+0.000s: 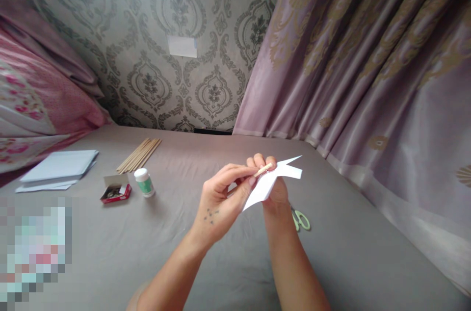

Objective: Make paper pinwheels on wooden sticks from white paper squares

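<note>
Pinched between the thumb and fingers of my left hand is a short pale wooden stick. My right hand grips a cut piece of white paper, its fingertips curled near the far end of the stick. Pointed and squared paper strips stick out to the right past my right hand. Stick and paper meet between the two hands, above the bed-like grey surface. Part of the right palm is hidden behind the paper. Green-handled scissors lie just beyond my right forearm, their blades mostly hidden.
At the left lie a stack of white paper and a bundle of wooden sticks. Near them stand an open red box of small dark items and a white-capped bottle. Purple curtains hang along the right.
</note>
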